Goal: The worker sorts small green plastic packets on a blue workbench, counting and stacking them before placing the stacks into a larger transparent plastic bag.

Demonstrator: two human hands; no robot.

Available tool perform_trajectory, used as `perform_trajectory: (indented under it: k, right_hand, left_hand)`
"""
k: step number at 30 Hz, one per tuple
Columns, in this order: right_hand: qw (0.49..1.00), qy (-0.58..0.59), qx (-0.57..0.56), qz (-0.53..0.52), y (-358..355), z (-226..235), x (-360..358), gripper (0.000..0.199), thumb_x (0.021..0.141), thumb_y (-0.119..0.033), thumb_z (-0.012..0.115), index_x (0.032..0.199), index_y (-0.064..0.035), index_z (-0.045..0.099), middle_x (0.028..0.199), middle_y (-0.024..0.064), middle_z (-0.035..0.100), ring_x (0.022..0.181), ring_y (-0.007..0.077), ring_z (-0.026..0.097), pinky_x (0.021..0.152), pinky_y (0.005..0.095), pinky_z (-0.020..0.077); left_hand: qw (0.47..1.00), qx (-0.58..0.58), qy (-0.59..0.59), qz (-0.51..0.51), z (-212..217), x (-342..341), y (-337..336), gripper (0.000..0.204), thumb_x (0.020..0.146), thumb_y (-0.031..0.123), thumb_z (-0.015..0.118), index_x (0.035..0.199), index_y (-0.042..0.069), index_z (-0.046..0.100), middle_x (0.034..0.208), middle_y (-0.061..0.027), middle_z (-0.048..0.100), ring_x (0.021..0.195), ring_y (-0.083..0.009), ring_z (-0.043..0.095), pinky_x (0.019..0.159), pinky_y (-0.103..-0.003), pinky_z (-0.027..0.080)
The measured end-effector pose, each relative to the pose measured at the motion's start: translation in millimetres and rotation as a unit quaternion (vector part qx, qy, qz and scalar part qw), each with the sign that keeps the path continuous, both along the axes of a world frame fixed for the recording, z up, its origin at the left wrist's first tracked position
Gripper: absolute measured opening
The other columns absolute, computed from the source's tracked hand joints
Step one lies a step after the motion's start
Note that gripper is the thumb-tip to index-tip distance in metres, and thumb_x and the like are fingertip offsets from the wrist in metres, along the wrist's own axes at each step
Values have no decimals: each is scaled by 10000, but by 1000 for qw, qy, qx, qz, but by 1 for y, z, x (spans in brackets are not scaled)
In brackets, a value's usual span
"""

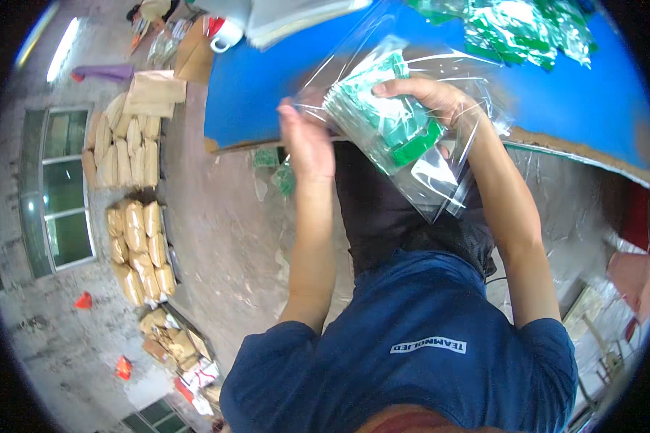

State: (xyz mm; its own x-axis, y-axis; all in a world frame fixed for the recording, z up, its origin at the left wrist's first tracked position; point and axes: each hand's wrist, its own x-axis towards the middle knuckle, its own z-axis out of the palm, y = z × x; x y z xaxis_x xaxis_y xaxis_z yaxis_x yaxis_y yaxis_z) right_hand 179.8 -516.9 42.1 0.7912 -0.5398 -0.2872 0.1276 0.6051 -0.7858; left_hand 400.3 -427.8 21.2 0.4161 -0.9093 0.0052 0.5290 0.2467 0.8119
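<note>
A large clear plastic bag (451, 177) spreads in front of my body at the edge of the blue table. My right hand (440, 101) reaches inside it, thumb on top, gripping a thick stack of green-and-clear packets (383, 101). The stack lies tilted, and its underside is hidden. At the bag's left side is my left hand (309, 144), its fingers stretched out and partly blurred behind the film. Whether it touches the bag I cannot tell.
On the blue table (245, 94), more shiny green packets (527, 32) lie at the far right. A white mug (226, 35) stands by the far left corner, near stacked clear sheets (292, 18). Filled brown bags (137, 245) are piled left. Green scraps (285, 177) lie on the floor.
</note>
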Motion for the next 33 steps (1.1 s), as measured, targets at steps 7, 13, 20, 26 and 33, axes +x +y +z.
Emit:
perform_trajectory:
  k: [7, 13, 20, 26, 33]
  right_hand:
    - [963, 137, -214, 92, -6, 2, 36, 630, 927, -547, 588, 1295, -36, 619, 1347, 168, 572, 1272, 226, 501, 1090, 375, 382]
    - [991, -49, 86, -92, -9, -11, 32, 601, 979, -588, 472, 1242, -65, 606, 1154, 120, 674, 982, 243, 663, 922, 424, 517]
    - [899, -327, 246, -158, 33, -34, 17, 335, 988, -334, 475, 1196, -112, 616, 1197, 80, 641, 1059, 269, 601, 884, 482, 493]
    - [886, -362, 258, -131, 31, -47, 11, 331, 983, -303, 477, 1184, -77, 611, 1212, 108, 638, 1138, 272, 572, 1004, 496, 423]
    - [862, -340, 280, -251, 62, -35, 26, 743, 1011, -604, 222, 1521, -63, 240, 1563, 155, 303, 1425, 331, 324, 1151, 533, 281]
  left_hand:
    - [981, 103, 89, -136, -6, -18, 15, 907, 804, 690, 636, 1437, 74, 430, 1421, -112, 509, 1284, -289, 498, 1086, -474, 424]
    - [966, 124, 128, -188, -8, -11, -4, 906, 815, 701, 604, 1441, 71, 428, 1414, -123, 519, 1281, -296, 509, 1063, -478, 449]
    - [954, 222, 122, -161, -13, -10, -20, 745, 873, 617, 614, 1369, 72, 506, 1337, -120, 584, 1228, -283, 553, 1029, -488, 472]
    - [953, 210, 102, -193, -3, -16, -15, 716, 878, 604, 612, 1351, 74, 526, 1317, -122, 599, 1183, -301, 593, 1011, -506, 488]
    - [954, 216, 114, -172, -2, -13, -14, 675, 892, 573, 612, 1344, 77, 530, 1315, -119, 600, 1216, -283, 566, 1059, -491, 444]
